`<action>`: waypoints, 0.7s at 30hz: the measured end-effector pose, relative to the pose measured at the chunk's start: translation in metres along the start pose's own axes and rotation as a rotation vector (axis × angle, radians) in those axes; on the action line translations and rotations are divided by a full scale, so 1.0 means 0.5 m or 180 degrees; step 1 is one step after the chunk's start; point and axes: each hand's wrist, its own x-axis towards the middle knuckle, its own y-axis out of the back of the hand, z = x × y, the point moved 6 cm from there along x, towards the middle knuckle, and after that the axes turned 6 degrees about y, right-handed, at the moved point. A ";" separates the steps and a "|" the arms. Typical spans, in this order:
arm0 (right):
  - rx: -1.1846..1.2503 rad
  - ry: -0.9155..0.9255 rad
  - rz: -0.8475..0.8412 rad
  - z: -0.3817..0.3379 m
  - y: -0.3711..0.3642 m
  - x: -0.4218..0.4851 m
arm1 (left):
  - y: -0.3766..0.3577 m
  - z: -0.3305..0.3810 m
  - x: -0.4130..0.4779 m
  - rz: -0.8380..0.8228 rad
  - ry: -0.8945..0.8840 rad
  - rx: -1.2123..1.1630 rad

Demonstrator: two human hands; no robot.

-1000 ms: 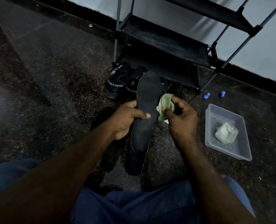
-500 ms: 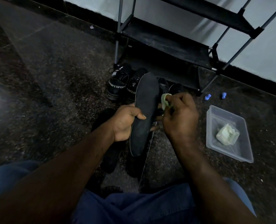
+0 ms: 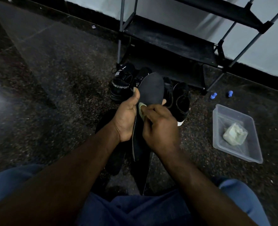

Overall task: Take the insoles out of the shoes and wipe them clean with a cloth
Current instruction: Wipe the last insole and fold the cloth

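A long black insole [image 3: 152, 90] stands nearly upright in front of me. My left hand [image 3: 126, 118] grips its left edge at mid-height, thumb up along the side. My right hand [image 3: 159, 126] holds a pale green cloth [image 3: 141, 108] against the insole's middle; most of the cloth is hidden under my fingers. Behind the insole stand black sport shoes [image 3: 122, 85] with white lettering and a second black pair [image 3: 181, 101] to the right. More dark insoles [image 3: 109, 126] lie on the floor below my hands.
A clear plastic tub [image 3: 249, 154] with a folded pale cloth [image 3: 235, 134] sits on the floor at right. Two small blue caps [image 3: 214, 95] lie beyond it. A black shoe rack [image 3: 172, 39] stands against the wall. The floor is dark speckled stone.
My right hand with the cloth has moved left and down across the insole's face. My left hand has shifted up along the insole's edge, and the insole has turned more upright.
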 end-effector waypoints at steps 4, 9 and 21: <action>-0.0257 -0.0539 0.0467 0.050 0.016 0.038 | -0.007 -0.012 0.000 0.0064 0.0058 0.0027; -0.0123 -0.0122 0.0123 0.009 -0.020 0.023 | 0.011 -0.007 0.009 0.0219 -0.0006 -0.0091; -0.0329 -0.0630 -0.0072 0.037 -0.045 0.052 | 0.024 -0.028 0.022 0.0427 -0.0015 -0.0147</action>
